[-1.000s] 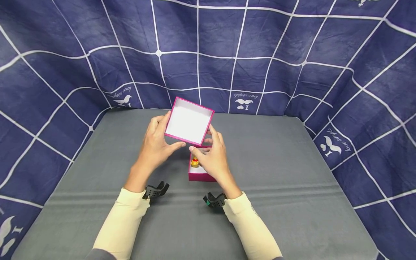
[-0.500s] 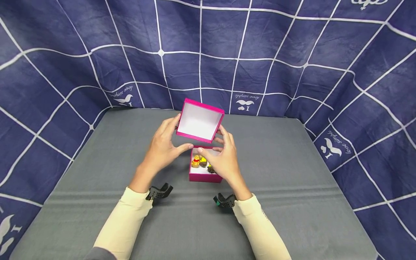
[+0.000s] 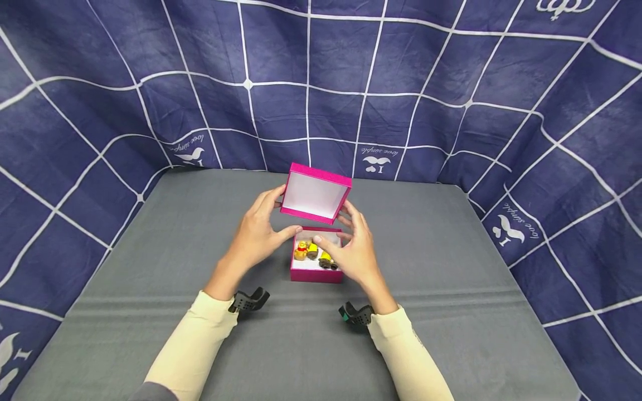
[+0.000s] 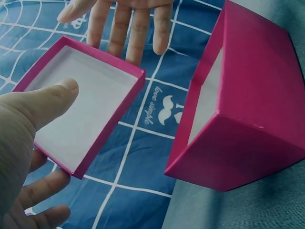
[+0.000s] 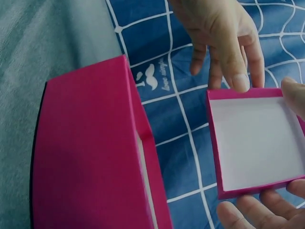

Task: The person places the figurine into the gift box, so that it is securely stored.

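A magenta box lid (image 3: pixel 314 195) with a white inside is held up and tilted in the head view, its hollow side facing me. My left hand (image 3: pixel 257 234) holds its left edge with the fingers, the thumb stretched out below. On the opposite edge, the fingers of my right hand (image 3: pixel 357 250) hold the lid, and that thumb reaches over the box. Beneath sits the magenta box (image 3: pixel 316 276), uncovered. Inside it lie a small yellow bear figure (image 3: pixel 301 250) with a red top and some yellow-and-dark small toys (image 3: pixel 326 259), partly behind the right thumb.
The box stands on a grey cloth-covered table (image 3: pixel 431 267). A blue curtain (image 3: pixel 321 67) with white grid lines rises behind the table and along both sides.
Both hands have carried the lid right and slightly down, tilting it further over the box. More of the box and its toys shows now.
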### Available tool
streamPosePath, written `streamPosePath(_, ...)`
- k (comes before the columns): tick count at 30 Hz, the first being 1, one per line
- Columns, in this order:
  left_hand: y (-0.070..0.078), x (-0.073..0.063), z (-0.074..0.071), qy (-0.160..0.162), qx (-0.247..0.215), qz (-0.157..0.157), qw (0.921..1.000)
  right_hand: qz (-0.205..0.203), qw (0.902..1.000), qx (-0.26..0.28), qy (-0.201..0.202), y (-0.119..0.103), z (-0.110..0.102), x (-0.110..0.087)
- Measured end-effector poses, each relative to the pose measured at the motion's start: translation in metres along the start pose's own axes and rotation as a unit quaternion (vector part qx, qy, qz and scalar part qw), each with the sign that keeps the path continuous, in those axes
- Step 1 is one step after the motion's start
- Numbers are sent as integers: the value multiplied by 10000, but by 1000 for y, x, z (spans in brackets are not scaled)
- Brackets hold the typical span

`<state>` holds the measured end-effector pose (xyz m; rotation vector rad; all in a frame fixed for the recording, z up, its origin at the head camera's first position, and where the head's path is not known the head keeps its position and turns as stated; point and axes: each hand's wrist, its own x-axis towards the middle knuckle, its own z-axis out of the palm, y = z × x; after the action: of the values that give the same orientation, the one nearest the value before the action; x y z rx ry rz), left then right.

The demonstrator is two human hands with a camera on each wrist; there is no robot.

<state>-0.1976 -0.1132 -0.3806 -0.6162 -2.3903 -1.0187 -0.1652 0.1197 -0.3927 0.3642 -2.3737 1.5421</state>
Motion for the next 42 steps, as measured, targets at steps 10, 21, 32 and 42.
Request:
streamPosePath(10, -2, -7, 11, -127, -63, -85, 9999, 9, 9994, 319, -119, 16, -5, -8)
streamPosePath(21, -4, -20, 15, -312, -373, -380, 9981, -205, 9976, 654, -136, 13, -4, -11)
streamPosePath(32, -6, -33, 20, -207, -382, -219, 9988, -236, 9956, 873, -261, -14, -14, -25)
streamPosePath(42, -8, -46, 32, -243, -678, 24, 9974, -549, 9962, 676, -37, -3, -17, -34)
